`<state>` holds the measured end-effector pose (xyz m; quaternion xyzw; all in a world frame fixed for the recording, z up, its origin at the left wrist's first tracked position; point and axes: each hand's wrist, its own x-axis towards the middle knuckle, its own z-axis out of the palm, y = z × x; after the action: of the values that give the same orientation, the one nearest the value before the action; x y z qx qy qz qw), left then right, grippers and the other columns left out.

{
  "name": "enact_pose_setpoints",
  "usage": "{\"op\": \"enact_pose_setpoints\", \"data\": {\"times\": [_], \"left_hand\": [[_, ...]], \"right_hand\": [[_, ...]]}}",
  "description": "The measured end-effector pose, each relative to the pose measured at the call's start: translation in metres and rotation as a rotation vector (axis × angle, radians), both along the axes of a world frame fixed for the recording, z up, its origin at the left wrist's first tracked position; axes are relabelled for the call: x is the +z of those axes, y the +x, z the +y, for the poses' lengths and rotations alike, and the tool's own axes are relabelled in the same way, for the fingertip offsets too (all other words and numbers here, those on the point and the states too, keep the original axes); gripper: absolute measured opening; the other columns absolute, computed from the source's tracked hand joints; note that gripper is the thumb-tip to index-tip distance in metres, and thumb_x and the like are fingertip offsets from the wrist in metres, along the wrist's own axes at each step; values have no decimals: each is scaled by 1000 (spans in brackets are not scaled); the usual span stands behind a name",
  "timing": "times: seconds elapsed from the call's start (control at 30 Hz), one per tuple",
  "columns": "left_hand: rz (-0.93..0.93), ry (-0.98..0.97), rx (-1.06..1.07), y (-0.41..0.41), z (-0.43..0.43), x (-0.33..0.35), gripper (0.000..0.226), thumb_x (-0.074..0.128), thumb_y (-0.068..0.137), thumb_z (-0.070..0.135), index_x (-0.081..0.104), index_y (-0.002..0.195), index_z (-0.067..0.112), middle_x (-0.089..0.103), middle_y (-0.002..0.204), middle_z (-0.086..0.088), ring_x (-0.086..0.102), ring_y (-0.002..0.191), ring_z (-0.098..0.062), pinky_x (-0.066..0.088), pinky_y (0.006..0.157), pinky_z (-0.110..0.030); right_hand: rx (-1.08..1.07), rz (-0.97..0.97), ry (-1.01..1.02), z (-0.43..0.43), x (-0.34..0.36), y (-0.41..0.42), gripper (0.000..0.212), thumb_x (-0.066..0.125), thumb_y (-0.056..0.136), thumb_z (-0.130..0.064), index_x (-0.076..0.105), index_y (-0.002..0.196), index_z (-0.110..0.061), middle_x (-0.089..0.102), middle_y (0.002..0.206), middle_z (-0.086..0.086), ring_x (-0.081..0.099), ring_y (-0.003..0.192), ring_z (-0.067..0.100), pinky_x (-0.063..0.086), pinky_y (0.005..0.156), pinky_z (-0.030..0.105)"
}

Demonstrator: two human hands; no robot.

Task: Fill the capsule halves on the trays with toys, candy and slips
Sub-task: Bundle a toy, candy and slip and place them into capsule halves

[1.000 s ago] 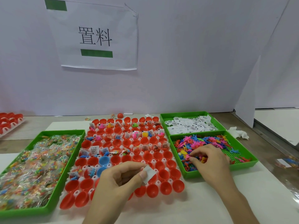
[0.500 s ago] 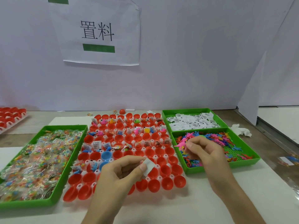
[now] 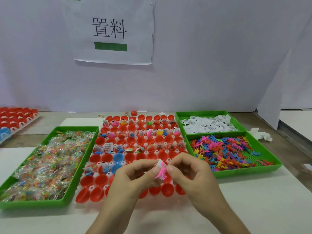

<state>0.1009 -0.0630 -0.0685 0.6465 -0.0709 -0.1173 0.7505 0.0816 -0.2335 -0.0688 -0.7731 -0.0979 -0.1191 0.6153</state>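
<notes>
A white tray (image 3: 170, 199) of red and a few blue capsule halves (image 3: 118, 157) lies in the middle; the far rows hold toys and slips, the near rows are bare. My left hand (image 3: 135, 176) pinches a white paper slip (image 3: 159, 163) above the tray's near part. My right hand (image 3: 189, 171) pinches a pink toy figure (image 3: 161, 173) right beside it, fingertips of both hands almost touching. Green bins hold candy packets (image 3: 47, 159) on the left, paper slips (image 3: 207, 124) at the back right and coloured toy figures (image 3: 224, 151) at the front right.
A second tray of red capsule halves (image 3: 16, 115) sits at the far left. A loose red capsule (image 3: 133, 113) lies behind the main tray. Crumpled white tissue (image 3: 260, 135) lies right of the bins. A white wall with a printed sign (image 3: 109, 31) stands behind.
My right hand left the toy bin with a pink figure and came left to meet my left hand, which still holds the slip over the tray.
</notes>
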Motion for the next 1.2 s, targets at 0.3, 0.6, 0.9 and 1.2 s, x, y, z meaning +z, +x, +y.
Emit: {"op": "enact_pose_setpoints", "data": {"times": [0.3,0.6,0.9,1.2], "left_hand": [[30,-81,-18,0,1,4,32,77,68,38,82,96,23,78,97,-11,75,91,-25,59,74,-24],[-107,42,42,-1,-3,1,25,81,68,34,82,92,27,79,89,-5,76,87,-21,60,78,-27],[-208,99,37,-5,-5,2,19,80,66,29,83,85,29,78,84,0,75,80,-13,55,68,-16],[-177,42,30,-8,-7,1,17,74,76,27,83,90,25,78,81,-4,76,79,-16,57,69,-19]], "right_hand": [[-60,-50,-6,3,-3,-2,8,65,87,-32,67,79,-30,66,70,-3,61,65,10,52,64,27],[-106,-148,-108,5,-6,-4,3,64,89,-30,64,87,-29,67,77,-9,65,71,13,48,63,16],[-28,-127,-59,-1,-4,-2,10,76,87,-15,76,87,-25,76,81,-7,74,79,14,56,72,21],[-74,-163,-13,-2,0,-5,5,78,76,-30,75,80,-29,75,75,-3,72,71,14,56,66,21]]}}
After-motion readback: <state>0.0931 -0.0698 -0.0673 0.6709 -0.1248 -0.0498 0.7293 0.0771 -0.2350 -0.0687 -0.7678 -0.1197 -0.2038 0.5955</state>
